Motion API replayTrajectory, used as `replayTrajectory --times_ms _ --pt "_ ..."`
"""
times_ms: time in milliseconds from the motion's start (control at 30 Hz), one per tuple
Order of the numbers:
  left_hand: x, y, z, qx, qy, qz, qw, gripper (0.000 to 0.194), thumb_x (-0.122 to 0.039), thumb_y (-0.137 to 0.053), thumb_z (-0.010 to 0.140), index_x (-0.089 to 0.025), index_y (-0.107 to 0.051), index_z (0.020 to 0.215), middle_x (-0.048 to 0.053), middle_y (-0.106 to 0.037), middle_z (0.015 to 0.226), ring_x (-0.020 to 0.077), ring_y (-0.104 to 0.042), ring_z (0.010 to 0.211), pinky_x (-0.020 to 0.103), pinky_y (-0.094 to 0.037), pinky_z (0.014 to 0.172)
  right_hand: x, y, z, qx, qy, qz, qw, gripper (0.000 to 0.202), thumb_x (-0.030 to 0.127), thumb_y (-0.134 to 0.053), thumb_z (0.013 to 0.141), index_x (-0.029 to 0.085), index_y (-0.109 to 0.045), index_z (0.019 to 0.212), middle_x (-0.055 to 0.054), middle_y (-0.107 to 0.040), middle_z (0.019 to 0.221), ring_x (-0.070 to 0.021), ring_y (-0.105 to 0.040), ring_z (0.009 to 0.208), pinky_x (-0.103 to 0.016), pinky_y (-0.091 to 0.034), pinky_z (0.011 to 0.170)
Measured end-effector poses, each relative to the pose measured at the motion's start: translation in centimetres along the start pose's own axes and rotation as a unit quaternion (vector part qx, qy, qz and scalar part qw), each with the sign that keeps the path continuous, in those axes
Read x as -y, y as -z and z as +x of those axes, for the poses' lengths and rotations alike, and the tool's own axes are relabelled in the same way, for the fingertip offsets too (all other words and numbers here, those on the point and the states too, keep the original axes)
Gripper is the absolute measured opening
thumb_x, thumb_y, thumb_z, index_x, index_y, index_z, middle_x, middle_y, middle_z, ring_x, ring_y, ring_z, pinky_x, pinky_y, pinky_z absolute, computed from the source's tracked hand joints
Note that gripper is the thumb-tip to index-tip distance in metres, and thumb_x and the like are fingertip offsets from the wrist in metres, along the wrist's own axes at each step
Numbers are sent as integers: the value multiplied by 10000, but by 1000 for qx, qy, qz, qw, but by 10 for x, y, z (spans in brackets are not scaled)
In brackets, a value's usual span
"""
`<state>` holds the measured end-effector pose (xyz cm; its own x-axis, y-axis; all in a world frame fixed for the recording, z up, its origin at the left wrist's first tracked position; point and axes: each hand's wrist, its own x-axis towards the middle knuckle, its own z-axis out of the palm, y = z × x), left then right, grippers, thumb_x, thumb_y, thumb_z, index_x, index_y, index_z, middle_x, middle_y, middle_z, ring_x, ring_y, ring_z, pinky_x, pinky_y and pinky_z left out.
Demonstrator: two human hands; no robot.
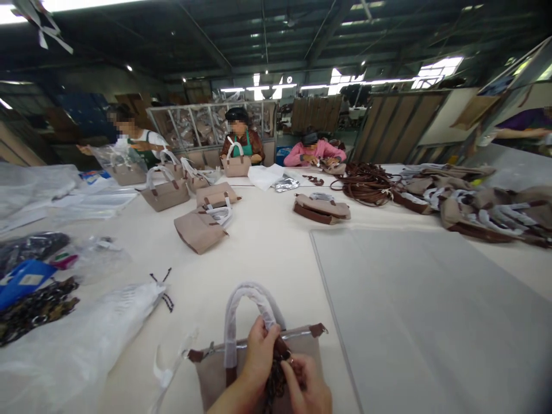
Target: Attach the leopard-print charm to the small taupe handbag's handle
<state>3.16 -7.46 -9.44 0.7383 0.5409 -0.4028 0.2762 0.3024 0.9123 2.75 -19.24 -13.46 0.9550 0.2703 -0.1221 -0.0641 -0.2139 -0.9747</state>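
Observation:
A beige handbag (215, 374) with brown trim and a handle wrapped in white film stands at the near edge of the table. My left hand (259, 353) grips the base of that handle at the bag's top edge. My right hand (307, 385) is beside it, fingers pinched on a dark brown patterned strap or charm (273, 385) that hangs down the bag's front. Both hands touch the bag near its zipper.
Plastic bags and dark hardware (34, 307) lie at the left. A grey sheet (422, 310) covers the table's right side. More beige handbags (200, 227) and brown straps (366, 184) lie farther back. Three other people work at the far end.

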Motion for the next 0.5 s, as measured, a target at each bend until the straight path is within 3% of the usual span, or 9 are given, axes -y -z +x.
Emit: replayTrajectory --times_ms 133,233,333,433,500 --pt "0 1 -3 -13 3 9 1000 332 -494 -601 721 -197 -506 834 -44 -535 664 143 -528 603 251 -426 557 7 8 12 26 -129 164 978 464 618 -729 654 214 -580 827 22 -640 602 -175 -625 564 -270 -526 506" --pt "5 3 -4 -16 -12 10 1000 312 -477 -591 725 -194 -512 832 -53 -497 646 134 -489 583 244 -399 534 14 14 18 57 -174 174 968 495 582 -769 599 210 -582 866 58 -579 561 -156 -586 516 -259 -493 466" --pt "8 4 -6 -4 -44 -6 999 288 -431 -608 722 -185 -537 853 -43 -508 662 137 -486 616 248 -402 580 21 21 20 116 -111 52 986 369 557 -687 692 215 -600 799 35 -590 550 -167 -588 515 -261 -452 467" --pt "9 6 -10 8 -41 -48 998 313 -427 -643 702 -182 -551 875 -35 -534 675 145 -506 638 252 -402 607 23 23 19 121 -15 -37 992 343 560 -592 775 225 -595 703 8 -615 566 -168 -581 527 -279 -461 517" --pt "11 7 -13 8 -32 -78 996 340 -433 -678 674 -179 -557 865 -34 -543 673 143 -504 634 249 -397 612 18 19 18 98 -53 9 994 402 626 -616 732 225 -593 718 17 -606 570 -170 -583 535 -278 -486 514"
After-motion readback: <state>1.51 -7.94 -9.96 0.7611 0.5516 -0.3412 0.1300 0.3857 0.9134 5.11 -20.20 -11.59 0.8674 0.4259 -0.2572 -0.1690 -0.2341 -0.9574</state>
